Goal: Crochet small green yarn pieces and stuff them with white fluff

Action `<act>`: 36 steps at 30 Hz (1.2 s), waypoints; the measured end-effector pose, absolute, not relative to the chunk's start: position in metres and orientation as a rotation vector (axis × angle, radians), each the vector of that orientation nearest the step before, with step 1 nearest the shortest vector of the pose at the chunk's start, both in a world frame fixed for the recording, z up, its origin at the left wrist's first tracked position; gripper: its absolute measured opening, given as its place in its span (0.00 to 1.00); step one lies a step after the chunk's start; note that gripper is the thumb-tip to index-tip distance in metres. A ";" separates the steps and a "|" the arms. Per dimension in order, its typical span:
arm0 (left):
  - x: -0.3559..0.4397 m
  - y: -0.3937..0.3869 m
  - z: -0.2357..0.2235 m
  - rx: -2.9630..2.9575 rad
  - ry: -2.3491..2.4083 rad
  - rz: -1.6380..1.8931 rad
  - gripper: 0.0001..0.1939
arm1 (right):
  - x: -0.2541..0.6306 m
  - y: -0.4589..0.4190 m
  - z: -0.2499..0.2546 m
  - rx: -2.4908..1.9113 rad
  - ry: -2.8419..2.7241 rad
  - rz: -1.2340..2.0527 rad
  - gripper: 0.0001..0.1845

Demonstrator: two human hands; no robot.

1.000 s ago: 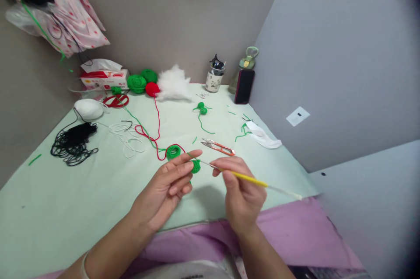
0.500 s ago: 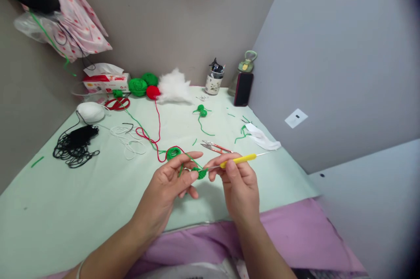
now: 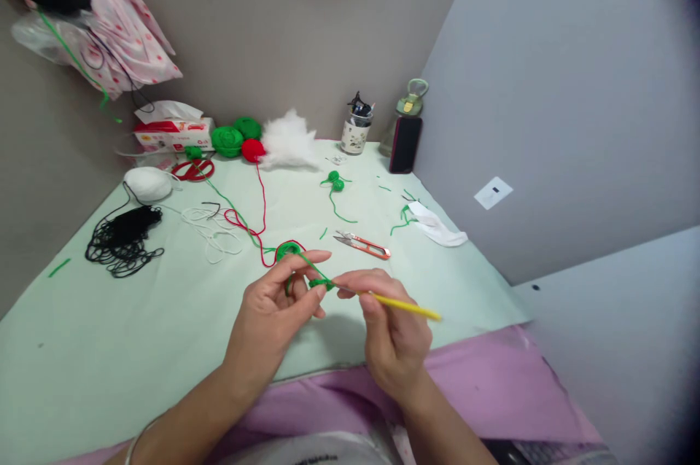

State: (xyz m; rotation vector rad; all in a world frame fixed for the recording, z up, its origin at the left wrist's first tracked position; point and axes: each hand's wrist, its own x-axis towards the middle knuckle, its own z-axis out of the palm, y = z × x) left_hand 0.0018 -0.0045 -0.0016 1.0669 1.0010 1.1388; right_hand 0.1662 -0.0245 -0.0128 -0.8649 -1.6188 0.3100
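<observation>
Between thumb and fingers, my left hand pinches a small green crochet piece. Green yarn runs over its raised forefinger to the piece. My right hand grips a crochet hook by its yellow handle, the back end pointing right and slightly down. The hook's metal tip meets the piece at its right edge, partly hidden by my fingers. Just beyond my left hand lies a coil of green yarn, with red yarn looped beside it. Thread snips lie beyond my right hand.
At the back stand a tissue box, green yarn balls, a red ball, white stuffing, a pen jar, a phone and a bottle. Black yarn and red-handled scissors lie left.
My right hand has tilted the crochet hook: its back end has swung down from pointing up-right. The green piece has turned and shows edge-on. The thread snips are now fully uncovered.
</observation>
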 end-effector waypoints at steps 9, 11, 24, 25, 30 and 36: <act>0.003 -0.001 0.009 0.606 0.723 0.912 0.21 | 0.165 -0.023 -0.023 -0.910 -1.641 0.049 0.17; 0.002 0.001 0.011 0.572 0.709 0.935 0.18 | 0.166 -0.021 -0.019 -0.858 -1.431 0.356 0.15; 0.006 0.000 0.009 0.754 0.793 0.997 0.18 | 0.165 -0.013 -0.018 -0.803 -1.263 0.722 0.10; 0.007 0.000 0.010 0.766 0.794 0.989 0.18 | 0.165 -0.012 -0.017 -0.805 -1.288 0.710 0.10; 0.011 -0.001 0.010 0.748 0.795 1.007 0.18 | 0.163 -0.012 -0.017 -0.847 -1.350 0.626 0.12; 0.012 0.001 0.006 0.597 0.764 0.987 0.20 | 0.162 -0.016 -0.029 -0.873 -1.677 -0.002 0.22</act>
